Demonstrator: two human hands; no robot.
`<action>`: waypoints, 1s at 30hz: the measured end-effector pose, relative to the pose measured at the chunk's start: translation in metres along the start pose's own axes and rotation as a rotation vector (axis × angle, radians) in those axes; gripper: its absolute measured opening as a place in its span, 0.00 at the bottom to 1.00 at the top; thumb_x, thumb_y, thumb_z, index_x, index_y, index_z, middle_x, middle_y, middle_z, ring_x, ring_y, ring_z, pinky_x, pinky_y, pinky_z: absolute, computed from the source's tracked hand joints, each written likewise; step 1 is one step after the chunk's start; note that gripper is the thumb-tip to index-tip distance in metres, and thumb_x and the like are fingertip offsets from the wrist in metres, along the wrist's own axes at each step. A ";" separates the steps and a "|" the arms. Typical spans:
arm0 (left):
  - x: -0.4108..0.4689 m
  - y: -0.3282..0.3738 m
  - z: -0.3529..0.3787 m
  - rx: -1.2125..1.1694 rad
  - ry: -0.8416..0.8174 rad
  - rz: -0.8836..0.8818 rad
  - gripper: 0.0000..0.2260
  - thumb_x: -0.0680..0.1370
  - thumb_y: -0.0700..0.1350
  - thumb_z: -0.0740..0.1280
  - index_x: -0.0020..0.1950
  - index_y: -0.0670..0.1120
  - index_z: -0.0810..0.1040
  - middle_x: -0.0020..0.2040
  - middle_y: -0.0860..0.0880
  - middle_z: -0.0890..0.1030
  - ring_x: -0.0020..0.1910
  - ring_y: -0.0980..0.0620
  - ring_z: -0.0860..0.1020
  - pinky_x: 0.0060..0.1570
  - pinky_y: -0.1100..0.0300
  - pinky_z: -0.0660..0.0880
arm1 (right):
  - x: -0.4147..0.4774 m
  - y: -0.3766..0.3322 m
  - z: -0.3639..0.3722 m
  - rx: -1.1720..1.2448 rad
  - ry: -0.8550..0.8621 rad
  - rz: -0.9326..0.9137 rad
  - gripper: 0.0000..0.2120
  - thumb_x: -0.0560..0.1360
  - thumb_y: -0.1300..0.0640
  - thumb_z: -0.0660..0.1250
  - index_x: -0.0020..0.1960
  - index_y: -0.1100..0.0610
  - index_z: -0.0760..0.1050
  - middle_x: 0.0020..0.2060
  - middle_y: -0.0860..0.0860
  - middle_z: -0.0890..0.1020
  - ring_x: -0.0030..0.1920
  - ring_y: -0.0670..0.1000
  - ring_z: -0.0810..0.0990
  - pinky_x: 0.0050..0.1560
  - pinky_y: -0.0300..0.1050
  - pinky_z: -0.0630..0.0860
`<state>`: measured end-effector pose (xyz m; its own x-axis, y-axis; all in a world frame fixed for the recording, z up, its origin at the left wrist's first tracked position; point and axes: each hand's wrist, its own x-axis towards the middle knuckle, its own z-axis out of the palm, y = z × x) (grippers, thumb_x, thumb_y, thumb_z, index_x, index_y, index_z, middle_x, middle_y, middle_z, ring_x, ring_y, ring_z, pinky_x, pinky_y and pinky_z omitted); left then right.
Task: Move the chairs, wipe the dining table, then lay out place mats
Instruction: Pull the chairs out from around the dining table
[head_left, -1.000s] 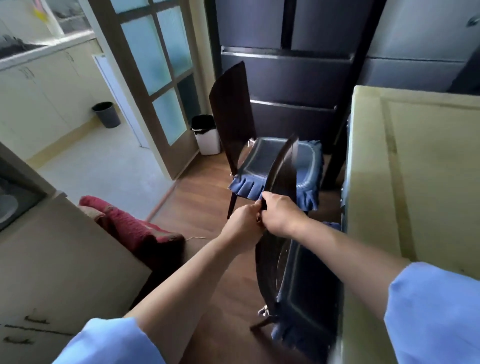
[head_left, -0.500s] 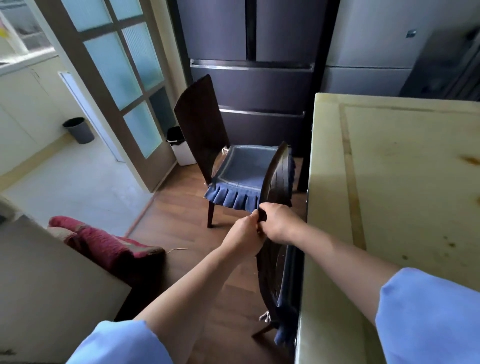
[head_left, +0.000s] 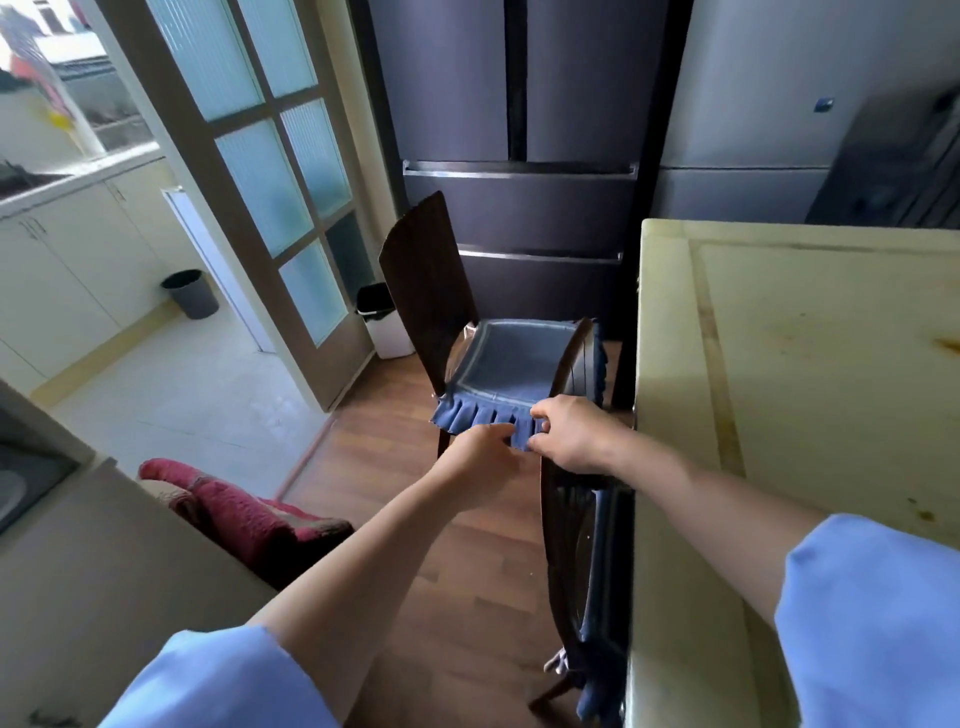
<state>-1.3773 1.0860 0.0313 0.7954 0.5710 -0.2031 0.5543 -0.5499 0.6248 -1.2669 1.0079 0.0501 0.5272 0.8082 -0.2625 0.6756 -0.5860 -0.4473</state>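
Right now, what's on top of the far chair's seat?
A blue cushion with a ruffled edge covers the far chair seat. The near chair's back and both hands hide its front right corner.

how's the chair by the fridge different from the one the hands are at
The far chair stands clear of the dining table, its whole blue seat cushion showing; the near chair is tucked against the table edge, its seat mostly hidden. The far chair is untouched; the right hand and left hand are at the near chair's backrest top. Both are dark wood with blue ruffled cushions.
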 end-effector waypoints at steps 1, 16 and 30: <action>-0.002 -0.004 -0.011 0.046 0.015 0.030 0.14 0.78 0.42 0.63 0.62 0.43 0.76 0.59 0.43 0.80 0.40 0.58 0.73 0.40 0.67 0.69 | -0.001 -0.007 -0.002 0.002 0.016 0.006 0.14 0.75 0.55 0.63 0.58 0.59 0.76 0.55 0.56 0.80 0.55 0.56 0.79 0.54 0.45 0.76; -0.022 -0.127 -0.222 0.143 0.117 0.167 0.16 0.77 0.41 0.66 0.65 0.43 0.75 0.57 0.45 0.81 0.54 0.46 0.79 0.53 0.57 0.75 | 0.014 -0.189 0.000 0.140 0.227 0.033 0.16 0.77 0.57 0.62 0.64 0.60 0.75 0.60 0.55 0.79 0.59 0.55 0.78 0.58 0.46 0.74; 0.090 -0.115 -0.242 0.131 0.018 0.338 0.12 0.76 0.39 0.65 0.60 0.44 0.79 0.47 0.49 0.80 0.45 0.52 0.78 0.49 0.61 0.74 | 0.090 -0.178 -0.017 0.173 0.308 0.174 0.22 0.77 0.53 0.62 0.71 0.56 0.69 0.65 0.56 0.77 0.61 0.53 0.78 0.62 0.45 0.74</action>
<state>-1.4290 1.3480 0.1240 0.9354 0.3534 0.0129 0.2879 -0.7822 0.5526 -1.3312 1.1843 0.1209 0.7736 0.6272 -0.0900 0.4800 -0.6728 -0.5629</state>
